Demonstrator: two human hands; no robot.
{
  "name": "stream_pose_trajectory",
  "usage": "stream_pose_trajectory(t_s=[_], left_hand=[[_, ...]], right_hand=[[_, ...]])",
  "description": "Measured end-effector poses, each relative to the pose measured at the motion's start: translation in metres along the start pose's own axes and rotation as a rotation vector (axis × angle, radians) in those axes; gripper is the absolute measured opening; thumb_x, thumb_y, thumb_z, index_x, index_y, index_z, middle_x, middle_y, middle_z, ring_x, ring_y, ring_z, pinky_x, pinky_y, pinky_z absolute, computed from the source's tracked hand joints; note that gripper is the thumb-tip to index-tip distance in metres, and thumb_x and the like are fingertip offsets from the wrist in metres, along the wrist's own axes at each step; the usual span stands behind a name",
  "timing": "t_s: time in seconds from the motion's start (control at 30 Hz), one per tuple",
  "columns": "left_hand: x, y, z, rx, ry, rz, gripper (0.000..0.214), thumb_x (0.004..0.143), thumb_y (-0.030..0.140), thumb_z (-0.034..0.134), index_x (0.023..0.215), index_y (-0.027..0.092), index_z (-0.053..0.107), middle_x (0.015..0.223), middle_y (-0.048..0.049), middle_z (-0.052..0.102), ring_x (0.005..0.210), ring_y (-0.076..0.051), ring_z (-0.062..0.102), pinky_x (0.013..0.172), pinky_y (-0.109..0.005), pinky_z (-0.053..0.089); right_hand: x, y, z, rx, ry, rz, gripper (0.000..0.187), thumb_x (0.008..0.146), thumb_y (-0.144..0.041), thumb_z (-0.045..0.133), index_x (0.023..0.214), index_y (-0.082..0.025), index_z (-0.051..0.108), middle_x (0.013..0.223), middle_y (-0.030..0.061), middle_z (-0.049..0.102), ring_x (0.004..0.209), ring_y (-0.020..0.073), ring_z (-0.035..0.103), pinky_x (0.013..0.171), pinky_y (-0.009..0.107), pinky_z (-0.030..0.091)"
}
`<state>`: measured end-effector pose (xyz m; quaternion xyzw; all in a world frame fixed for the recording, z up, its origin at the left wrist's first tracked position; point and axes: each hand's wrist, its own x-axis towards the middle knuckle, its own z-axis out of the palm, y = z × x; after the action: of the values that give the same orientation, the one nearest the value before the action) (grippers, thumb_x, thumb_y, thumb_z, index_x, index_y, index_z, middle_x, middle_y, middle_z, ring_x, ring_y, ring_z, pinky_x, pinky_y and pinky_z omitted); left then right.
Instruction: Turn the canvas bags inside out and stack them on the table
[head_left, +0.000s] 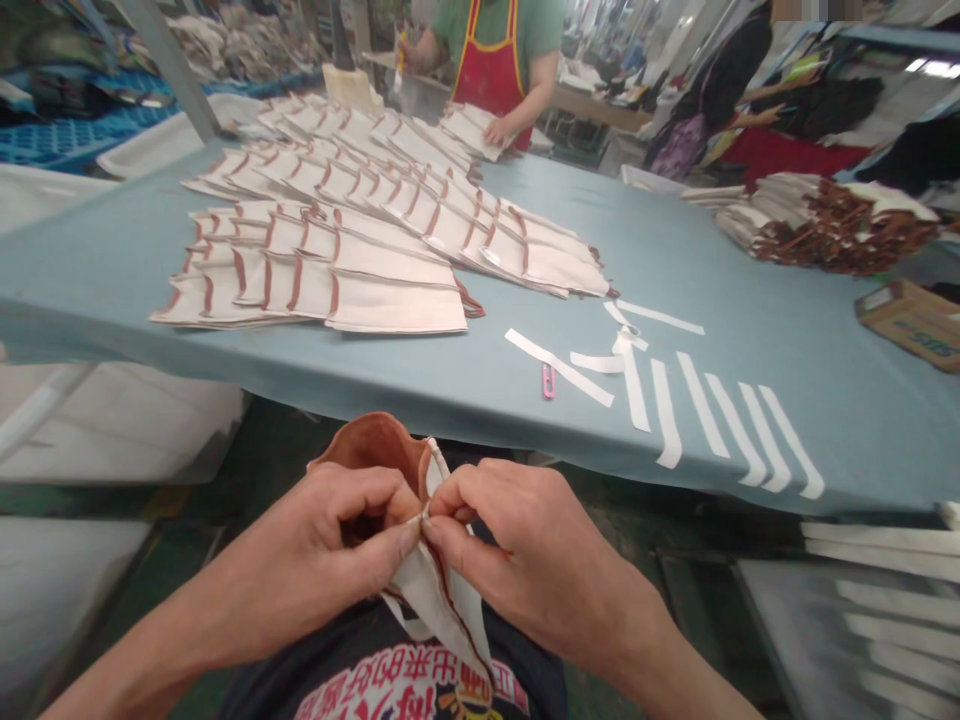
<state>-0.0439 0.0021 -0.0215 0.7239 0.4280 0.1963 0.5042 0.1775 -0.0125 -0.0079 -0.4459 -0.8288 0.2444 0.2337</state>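
Note:
My left hand [330, 545] and my right hand [525, 560] meet below the table's near edge, both pinched on a cream fabric bag with brown trim [431, 590]. Fingertips of both hands grip the bag's upper edge where a white strip shows. Its brown lining [379, 445] bulges up behind my left fingers, and the rest hangs down over my dark printed shirt. On the blue-grey table [750, 300] lie several white strips [705, 405] and a small pink clip [548, 381], just ahead of my hands.
Rows of flat cream bags with brown trim [360, 230] overlap across the table's left and middle. A stack of similar bags [832, 225] and a cardboard box [911, 322] sit at the right. A person in a red apron [495, 65] handles bags at the far side.

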Motion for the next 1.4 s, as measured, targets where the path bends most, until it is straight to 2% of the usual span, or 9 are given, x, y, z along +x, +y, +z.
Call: stream_pose_trajectory(t_s=[0.17,0.27,0.4,0.6,0.7,0.87,1.1,1.27,1.4], left_hand=[[-0.002,0.004,0.013,0.152,0.163,0.012,0.032,0.095,0.026,0.051,0.066,0.019,0.063,0.058,0.0057,0.058,0.052,-0.01,0.052,0.051,-0.021,0.036],[-0.004,0.009,0.023,0.212,0.307,0.061,0.031,0.092,0.021,0.052,0.063,0.02,0.06,0.055,0.0075,0.058,0.049,-0.008,0.052,0.051,-0.022,0.034],[-0.007,0.003,0.029,0.066,0.339,0.019,0.029,0.09,0.023,0.054,0.061,0.021,0.054,0.055,0.0083,0.053,0.051,-0.009,0.048,0.05,-0.021,0.034],[-0.005,-0.016,0.022,-0.275,0.139,-0.067,0.027,0.088,0.034,0.058,0.067,0.018,0.064,0.06,0.0068,0.053,0.055,-0.01,0.043,0.05,-0.02,0.034],[-0.003,-0.015,0.017,-0.247,0.108,-0.062,0.026,0.087,0.034,0.059,0.068,0.017,0.064,0.063,0.005,0.057,0.058,-0.011,0.048,0.053,-0.02,0.039],[0.0,-0.005,0.011,-0.081,0.099,0.034,0.03,0.09,0.032,0.057,0.065,0.018,0.063,0.057,0.0065,0.052,0.051,-0.009,0.045,0.048,-0.019,0.035],[0.0,-0.005,0.022,0.159,0.306,0.13,0.03,0.088,0.022,0.051,0.06,0.019,0.062,0.054,0.0069,0.057,0.049,-0.009,0.052,0.051,-0.019,0.037],[0.001,-0.005,0.033,0.052,0.426,0.065,0.029,0.089,0.022,0.053,0.063,0.02,0.066,0.059,0.0061,0.066,0.055,-0.012,0.059,0.056,-0.021,0.044],[-0.003,-0.011,0.04,-0.099,0.466,0.039,0.028,0.092,0.026,0.057,0.066,0.021,0.067,0.061,0.0067,0.064,0.055,-0.012,0.054,0.052,-0.021,0.041]], right_hand=[[-0.003,-0.01,0.01,-0.359,0.182,-0.157,0.024,0.092,-0.006,0.071,0.075,-0.022,0.067,0.068,0.0019,0.072,0.063,0.0201,0.063,0.06,0.035,0.037],[-0.003,-0.011,0.015,-0.412,0.266,-0.166,0.027,0.086,0.0,0.064,0.07,-0.022,0.064,0.064,0.0008,0.068,0.062,0.0188,0.06,0.06,0.035,0.036],[-0.003,-0.004,0.019,-0.115,0.215,-0.009,0.019,0.083,-0.006,0.062,0.071,-0.021,0.062,0.065,-0.0021,0.066,0.061,0.0147,0.058,0.06,0.031,0.034],[0.003,0.004,0.018,0.465,-0.026,0.28,0.014,0.084,-0.019,0.06,0.071,-0.023,0.057,0.065,-0.0051,0.061,0.059,0.0118,0.056,0.06,0.025,0.038],[0.003,0.003,0.017,0.462,-0.016,0.261,0.013,0.083,-0.02,0.06,0.071,-0.023,0.057,0.066,-0.0047,0.061,0.06,0.0122,0.055,0.061,0.025,0.037],[-0.004,0.0,0.019,0.193,0.132,0.094,0.015,0.084,-0.015,0.06,0.072,-0.022,0.055,0.066,-0.0042,0.061,0.061,0.0125,0.055,0.062,0.027,0.035],[-0.006,0.0,0.033,-0.081,0.265,-0.028,0.017,0.083,-0.01,0.061,0.072,-0.023,0.058,0.067,-0.0013,0.066,0.063,0.015,0.061,0.063,0.029,0.036],[-0.002,0.001,0.042,0.015,0.315,0.099,0.015,0.083,-0.014,0.058,0.073,-0.024,0.055,0.068,-0.0009,0.066,0.064,0.016,0.061,0.064,0.03,0.036],[0.001,-0.001,0.034,0.361,0.174,0.307,0.013,0.084,-0.023,0.057,0.073,-0.025,0.051,0.065,-0.0043,0.06,0.059,0.0137,0.056,0.06,0.026,0.037]])
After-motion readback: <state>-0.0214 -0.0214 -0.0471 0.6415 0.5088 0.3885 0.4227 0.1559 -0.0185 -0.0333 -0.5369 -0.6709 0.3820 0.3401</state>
